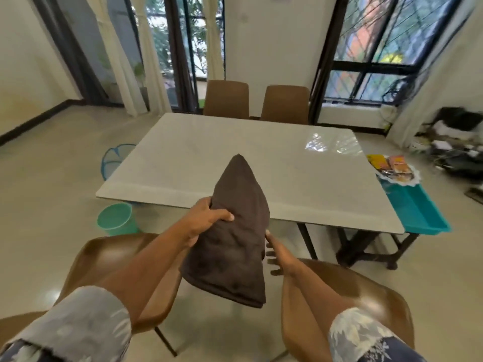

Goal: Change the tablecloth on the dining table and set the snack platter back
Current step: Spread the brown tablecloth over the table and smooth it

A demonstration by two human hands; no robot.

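Note:
A folded dark brown tablecloth [235, 231] is held up in front of me, over the near edge of the bare white dining table [183, 163]. My left hand [206, 218] grips its left edge, thumb on top. My right hand [274, 254] touches the cloth's right edge from below, mostly hidden behind the cloth, its visible fingers loosely spread. The snack platter [397, 171], a white scalloped plate with orange and yellow packets, sits on a teal bench [418, 212] at the table's right side.
Two brown chairs [109, 262] [366, 296] stand close before me, two more [227, 100] [286, 104] at the far side. A green bucket [116, 218] and a blue mesh basket [115, 158] stand left of the table. Clutter [454, 150] lies by the right wall.

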